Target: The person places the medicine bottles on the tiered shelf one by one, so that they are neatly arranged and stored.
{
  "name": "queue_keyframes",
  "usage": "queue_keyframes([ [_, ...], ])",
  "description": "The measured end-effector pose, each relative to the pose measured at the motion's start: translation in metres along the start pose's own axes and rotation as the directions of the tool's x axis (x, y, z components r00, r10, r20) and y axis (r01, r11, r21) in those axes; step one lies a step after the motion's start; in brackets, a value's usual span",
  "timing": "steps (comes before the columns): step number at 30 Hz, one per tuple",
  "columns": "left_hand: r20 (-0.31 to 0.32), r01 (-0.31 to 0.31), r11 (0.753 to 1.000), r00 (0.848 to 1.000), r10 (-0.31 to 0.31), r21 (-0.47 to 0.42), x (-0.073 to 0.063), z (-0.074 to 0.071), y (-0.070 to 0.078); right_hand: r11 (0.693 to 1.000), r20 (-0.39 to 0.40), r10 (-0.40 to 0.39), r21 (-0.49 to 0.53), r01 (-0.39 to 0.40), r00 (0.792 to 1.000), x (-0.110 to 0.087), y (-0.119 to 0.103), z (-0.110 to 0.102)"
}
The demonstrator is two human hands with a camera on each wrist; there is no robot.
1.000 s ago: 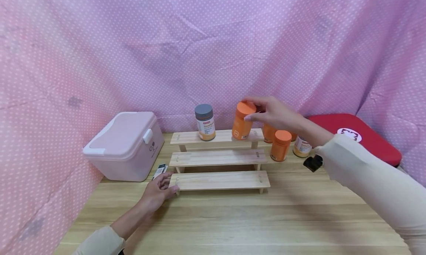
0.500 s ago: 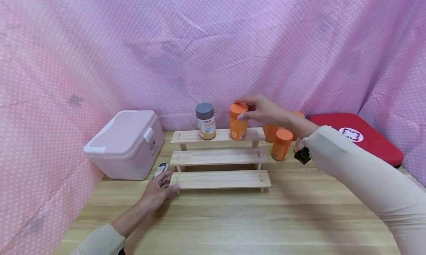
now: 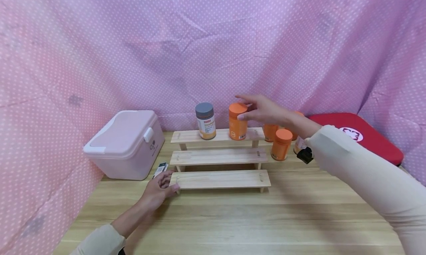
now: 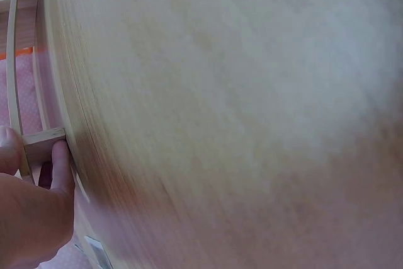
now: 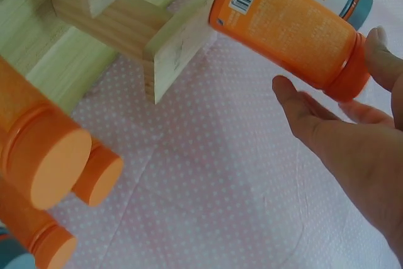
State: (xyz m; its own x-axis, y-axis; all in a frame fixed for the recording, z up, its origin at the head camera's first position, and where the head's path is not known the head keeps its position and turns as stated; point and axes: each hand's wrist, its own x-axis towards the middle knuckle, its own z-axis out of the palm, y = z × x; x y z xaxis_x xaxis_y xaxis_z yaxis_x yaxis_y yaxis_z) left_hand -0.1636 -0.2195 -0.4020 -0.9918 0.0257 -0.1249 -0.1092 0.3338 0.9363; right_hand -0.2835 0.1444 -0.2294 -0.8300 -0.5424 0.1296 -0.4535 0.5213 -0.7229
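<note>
Rack (image 3: 218, 157) of pale wood, made in three steps, was placed on the wood-grain table (image 3: 216, 225). At the left end of the rack, the lowest shelf was gripped by the left hand (image 3: 156, 192): the thumb was laid on the shelf, and a finger was set against the leg beneath it. On the top shelf of the rack, toward its right end, an orange screw-cap bottle (image 3: 237, 125) was stood upright. Its cap was surrounded by the right hand (image 3: 264, 109), whose fingers were spread and released; in the right wrist view one fingertip was seen apart from the bottle, but whether the cap was touched by the thumb could not be told. On the same shelf of the rack, left of its middle, a grey-capped bottle (image 3: 205, 122) was stood upright. Just right of the rack, other orange bottles (image 3: 281, 146) were grouped, and near them a pale-labelled bottle (image 3: 298, 146) was partly covered by the right sleeve (image 3: 352, 170). Farther right of the rack, a red case (image 3: 376, 140) with white emblem was laid. Left of the rack, a pink lidded storage box (image 3: 124, 146) was set. Behind the rack, pink dotted cloth (image 3: 213, 55) was hung.
</note>
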Motion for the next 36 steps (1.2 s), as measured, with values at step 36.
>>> queue_keyframes([
  [36, -0.018, -0.003, 1.000, 1.000, 0.003, 0.017, -0.001, 0.001, 0.000, 0.926, -0.280, 0.216, -0.244, -0.287, 0.935, -0.144, 0.091, -0.065],
])
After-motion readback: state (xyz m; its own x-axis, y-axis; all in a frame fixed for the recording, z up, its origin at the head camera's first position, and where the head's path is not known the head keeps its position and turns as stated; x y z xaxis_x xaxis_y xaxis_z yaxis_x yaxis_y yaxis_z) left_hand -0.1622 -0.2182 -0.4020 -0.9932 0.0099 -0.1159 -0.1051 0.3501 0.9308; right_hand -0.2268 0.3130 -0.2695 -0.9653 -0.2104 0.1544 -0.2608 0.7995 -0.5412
